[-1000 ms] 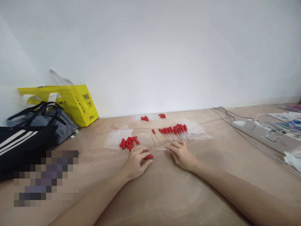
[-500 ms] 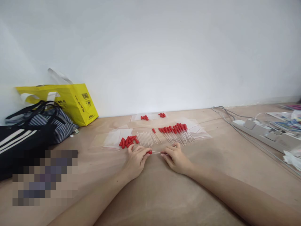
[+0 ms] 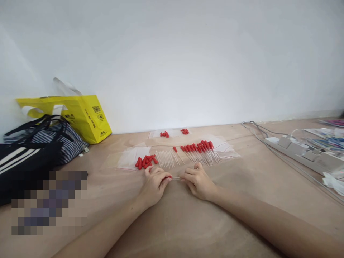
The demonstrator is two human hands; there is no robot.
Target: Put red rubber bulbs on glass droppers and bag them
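Observation:
My left hand (image 3: 154,182) is closed on a red rubber bulb (image 3: 169,177), most of it hidden by the fingers. A thin clear tube (image 3: 175,178) spans the short gap between my hands, and my right hand (image 3: 197,181) pinches its other end. Just beyond my left hand lies a pile of red bulbs (image 3: 146,161). Bare clear tubes (image 3: 165,158) lie side by side next to it, with a single red bulb (image 3: 175,148) at their right. Further right, a row of tubes with red bulbs on their upper ends (image 3: 201,147) lies on plastic bags (image 3: 227,148).
More red bulbs (image 3: 184,131) lie near the wall. A yellow bag (image 3: 92,118), a striped bag (image 3: 72,147) and a black bag (image 3: 24,172) stand at the left. At the right are a power strip (image 3: 295,152), cables and crumpled white tissue (image 3: 333,183).
My right hand has shifted slightly left, toward my left hand. The visible stretch of tube between them is shorter, and less of the red bulb shows at my left fingertips.

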